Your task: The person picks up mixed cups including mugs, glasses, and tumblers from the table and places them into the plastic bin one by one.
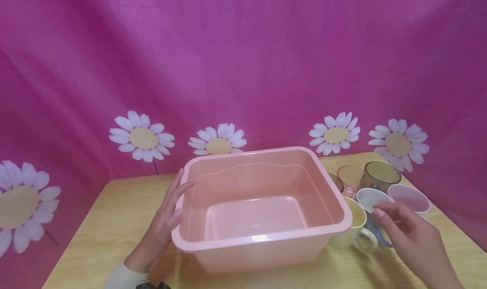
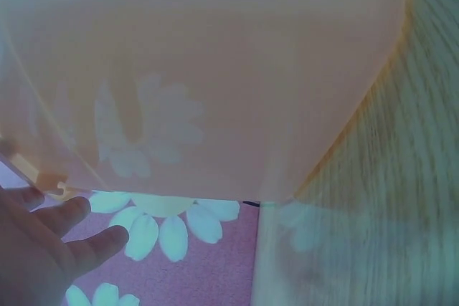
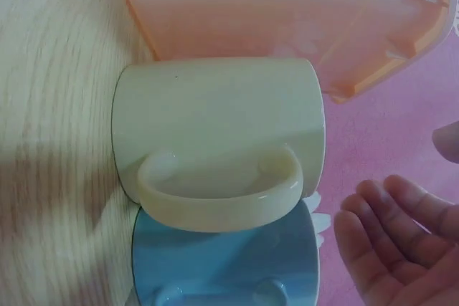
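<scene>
A pink plastic basin [image 1: 258,215] stands in the middle of the table, with nothing inside it. My left hand [image 1: 164,221] rests against its left rim, fingers fairly straight. The left wrist view shows the basin's translucent side wall [image 2: 215,69] beside these fingers. Over the cups on the right hovers my right hand [image 1: 416,238], its fingers loosely bent and holding nothing. Closest to the basin is a cream mug [image 3: 222,120], its handle turned toward me. A blue mug [image 3: 222,259] stands just beyond it in the right wrist view. The right fingertips are apart from both mugs.
Behind the mugs stand a pink-rimmed cup [image 1: 410,198], an olive glass cup [image 1: 382,173] and a clear reddish glass cup [image 1: 350,177]. Another dark glass is partly hidden by the basin. A magenta curtain [image 1: 243,69] with daisies hangs behind the wooden table [image 1: 114,221].
</scene>
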Demonstrator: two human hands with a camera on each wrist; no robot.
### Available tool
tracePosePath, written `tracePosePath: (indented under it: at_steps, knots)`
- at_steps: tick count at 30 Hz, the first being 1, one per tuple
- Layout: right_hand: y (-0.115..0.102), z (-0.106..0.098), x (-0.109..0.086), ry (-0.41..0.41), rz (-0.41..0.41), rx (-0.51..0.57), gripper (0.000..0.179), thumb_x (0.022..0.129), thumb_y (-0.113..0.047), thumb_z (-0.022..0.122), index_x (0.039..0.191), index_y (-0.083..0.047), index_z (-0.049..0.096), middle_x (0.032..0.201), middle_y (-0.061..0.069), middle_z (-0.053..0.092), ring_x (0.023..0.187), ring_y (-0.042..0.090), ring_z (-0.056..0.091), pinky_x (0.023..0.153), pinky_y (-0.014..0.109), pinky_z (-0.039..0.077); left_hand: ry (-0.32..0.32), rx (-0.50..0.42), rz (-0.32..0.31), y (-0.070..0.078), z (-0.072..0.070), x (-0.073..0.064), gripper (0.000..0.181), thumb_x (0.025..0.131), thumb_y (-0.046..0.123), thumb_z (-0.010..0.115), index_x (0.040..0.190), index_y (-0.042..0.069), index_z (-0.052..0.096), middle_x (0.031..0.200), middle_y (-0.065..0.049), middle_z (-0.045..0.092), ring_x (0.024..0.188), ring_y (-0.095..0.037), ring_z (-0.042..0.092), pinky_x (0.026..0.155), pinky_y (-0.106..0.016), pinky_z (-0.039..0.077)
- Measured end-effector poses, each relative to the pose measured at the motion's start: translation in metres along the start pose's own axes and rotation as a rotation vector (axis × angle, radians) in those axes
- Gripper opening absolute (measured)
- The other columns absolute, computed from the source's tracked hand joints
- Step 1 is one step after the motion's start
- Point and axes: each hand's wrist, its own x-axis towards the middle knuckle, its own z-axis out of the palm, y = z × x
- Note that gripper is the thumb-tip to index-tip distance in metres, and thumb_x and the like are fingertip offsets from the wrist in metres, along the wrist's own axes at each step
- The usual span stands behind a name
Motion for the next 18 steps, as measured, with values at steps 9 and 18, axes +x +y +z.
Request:
tracePosePath:
  at_steps: [9, 18]
  knots:
    - [0.0029, 0.0038, -0.0004, -0.068, -0.043, -0.019, 0.005, 0.091, -0.02, 0.066, 0.09, -0.019, 0.071, 0.074, -0.011, 0.066, 0.056, 0.004, 0.054, 0.049, 0.018, 0.039, 0.002, -0.001, -0.004, -0.0011, -0.0008, 0.0007, 0.054, 0.093, 0.022, 0.037, 0.146, 0.013, 0.037, 0.162, -0.001, 0.002, 0.145, -0.035, 0.006, 0.089, -0.062, 0.044]
    - [0.0091, 0.0068, -0.0013, -0.106, -0.07, -0.048, 0.006, 0.091, -0.02, 0.065, 0.088, -0.02, 0.07, 0.072, -0.011, 0.064, 0.058, 0.002, 0.05, 0.05, 0.016, 0.036, 0.005, -0.023, -0.025, -0.0011, -0.0006, 0.0011, 0.054, 0.092, 0.024, 0.039, 0.146, 0.019, 0.038, 0.162, -0.001, 0.001, 0.146, -0.03, 0.004, 0.093, -0.064, 0.041]
